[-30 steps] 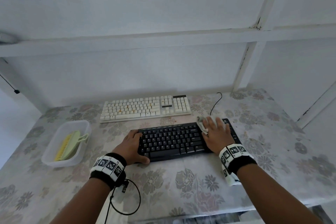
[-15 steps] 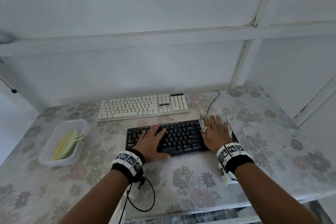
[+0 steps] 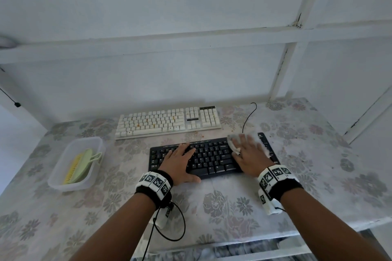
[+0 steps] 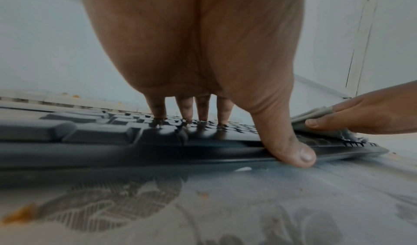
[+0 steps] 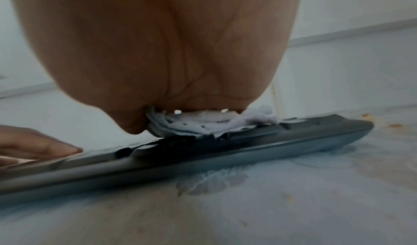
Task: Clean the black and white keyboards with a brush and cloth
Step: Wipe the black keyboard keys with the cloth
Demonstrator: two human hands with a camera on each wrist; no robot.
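Note:
The black keyboard (image 3: 214, 160) lies near the table's front, with the white keyboard (image 3: 167, 122) behind it. My left hand (image 3: 186, 161) lies flat on the black keyboard's left-centre keys, fingers straight (image 4: 158, 109) and thumb against its front edge. My right hand (image 3: 244, 146) presses a pale cloth (image 3: 233, 144) onto the keyboard's right end. Its fingers lie straight over the cloth (image 4: 315, 114), and the thumb pinches a fold. In the right wrist view the cloth (image 5: 203, 122) is bunched under the palm on the keyboard (image 5: 270, 138). The green and yellow brush (image 3: 78, 165) lies in a tub.
A clear plastic tub (image 3: 63, 185) stands at the left on the floral tablecloth (image 3: 222, 203). A thin black cable (image 3: 248, 116) runs back from the black keyboard towards the white wall. Crumbs and orange specks dot the cloth near the keyboards. The table's front edge is close.
My left hand has moved right, from the black keyboard's left end onto its keys. My right hand stays on the cloth at the right end, barely shifted.

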